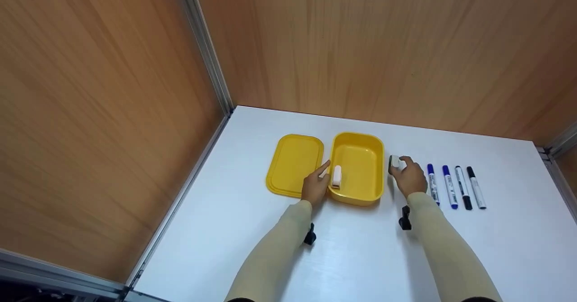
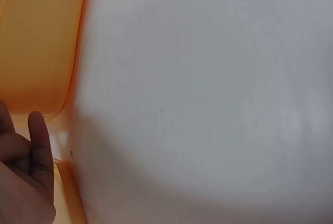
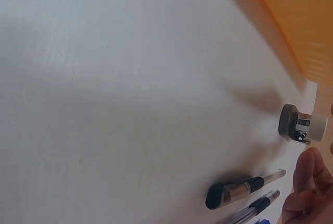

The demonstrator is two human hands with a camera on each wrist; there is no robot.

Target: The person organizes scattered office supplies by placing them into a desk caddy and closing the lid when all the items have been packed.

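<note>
We see the left hand (image 1: pixel 315 187) with loosely extended fingers touching the near left rim of the open yellow box (image 1: pixel 357 169), beside a small white object (image 1: pixel 336 176) lying inside. The yellow lid (image 1: pixel 294 164) lies flat just left of the box. The right hand (image 1: pixel 409 176) curls its fingers around a small white-and-grey object (image 1: pixel 396 161) just right of the box. Four markers (image 1: pixel 455 185) lie in a row to the right on the white surface (image 1: pixel 360 257). We judge the packing step in hand; lifting over the rim comes next.
</note>
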